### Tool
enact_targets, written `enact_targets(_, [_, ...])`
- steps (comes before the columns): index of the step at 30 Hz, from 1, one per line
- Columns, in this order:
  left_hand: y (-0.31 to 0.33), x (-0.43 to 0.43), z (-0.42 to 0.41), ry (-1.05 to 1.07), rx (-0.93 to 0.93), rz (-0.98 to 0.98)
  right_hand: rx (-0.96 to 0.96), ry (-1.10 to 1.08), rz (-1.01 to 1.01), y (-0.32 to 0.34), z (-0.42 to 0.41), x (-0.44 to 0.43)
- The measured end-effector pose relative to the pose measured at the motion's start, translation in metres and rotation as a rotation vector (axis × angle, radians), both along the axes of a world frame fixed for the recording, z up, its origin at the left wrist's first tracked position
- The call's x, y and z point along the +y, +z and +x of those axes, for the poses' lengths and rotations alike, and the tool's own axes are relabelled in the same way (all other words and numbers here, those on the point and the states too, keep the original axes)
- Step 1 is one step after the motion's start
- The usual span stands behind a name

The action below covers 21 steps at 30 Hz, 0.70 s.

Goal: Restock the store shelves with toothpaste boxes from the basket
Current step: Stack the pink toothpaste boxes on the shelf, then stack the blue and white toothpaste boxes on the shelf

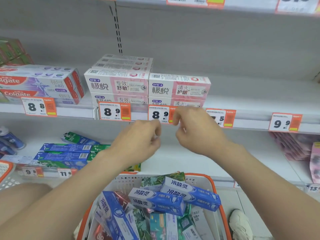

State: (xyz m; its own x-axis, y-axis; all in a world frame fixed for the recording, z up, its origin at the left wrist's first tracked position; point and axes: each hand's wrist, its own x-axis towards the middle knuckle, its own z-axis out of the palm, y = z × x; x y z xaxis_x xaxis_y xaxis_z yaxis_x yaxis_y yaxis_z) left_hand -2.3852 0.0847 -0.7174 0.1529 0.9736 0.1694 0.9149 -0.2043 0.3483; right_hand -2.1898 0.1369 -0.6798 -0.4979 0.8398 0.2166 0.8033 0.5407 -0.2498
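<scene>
An orange-rimmed white basket (214, 184) sits low in front of me, filled with several toothpaste boxes; blue-and-white ones (156, 200) lie on top. On the middle shelf (251, 103) stand pink-and-white toothpaste boxes (179, 88) in two stacks, with a taller pink stack (117, 82) to their left. My left hand (138, 141) and my right hand (195, 130) hover side by side in front of the shelf edge, below the pink boxes. The fingers of both hang loosely curled, and neither hand holds anything.
Colgate boxes (39, 84) fill the middle shelf's left end. Blue and green boxes (64, 153) lie on the lower shelf at left. Pink packets (297, 146) sit at the lower right. Orange price tags (112, 111) line the shelf edges. A white shoe (240, 224) is beside the basket.
</scene>
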Motion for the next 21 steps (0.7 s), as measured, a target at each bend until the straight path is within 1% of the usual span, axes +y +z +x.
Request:
enact_targets(2, [-0.010, -0.007, 0.008, -0.108, 0.252, -0.361, -0.366, 0.087, -0.281, -0.014, 0.000, -0.018])
enact_targets(3, [-0.015, -0.010, 0.011, -0.161, 0.346, -0.499, -0.516, 0.129, -0.379, -0.022, 0.002, -0.024])
enact_targets(4, [-0.019, -0.012, 0.015, -0.200, 0.408, -0.593, -0.638, 0.173, -0.450, -0.032, 0.006, -0.028])
enact_targets(5, [-0.024, -0.013, 0.019, -0.226, 0.447, -0.644, -0.726, 0.205, -0.506, -0.040, 0.012, -0.031])
enact_targets(7, [-0.035, -0.017, 0.031, -0.246, 0.493, -0.677, -0.845, 0.229, -0.573, -0.049, 0.022, -0.032])
enact_targets(9, [-0.047, -0.024, 0.045, -0.262, 0.511, -0.728, -0.895, 0.264, -0.577, -0.053, 0.029, -0.032])
enact_targets(14, [-0.073, -0.043, 0.071, -0.297, 0.577, -0.863, -0.904, 0.366, -0.574, -0.073, 0.030, -0.055])
enact_targets(18, [-0.085, -0.061, 0.070, -0.259, 0.573, -0.907, -0.861, 0.452, -0.534, -0.093, 0.030, -0.083])
enact_targets(21, [-0.088, -0.074, 0.058, -0.156, 0.566, -0.880, -0.767, 0.393, -0.488, -0.103, 0.037, -0.086])
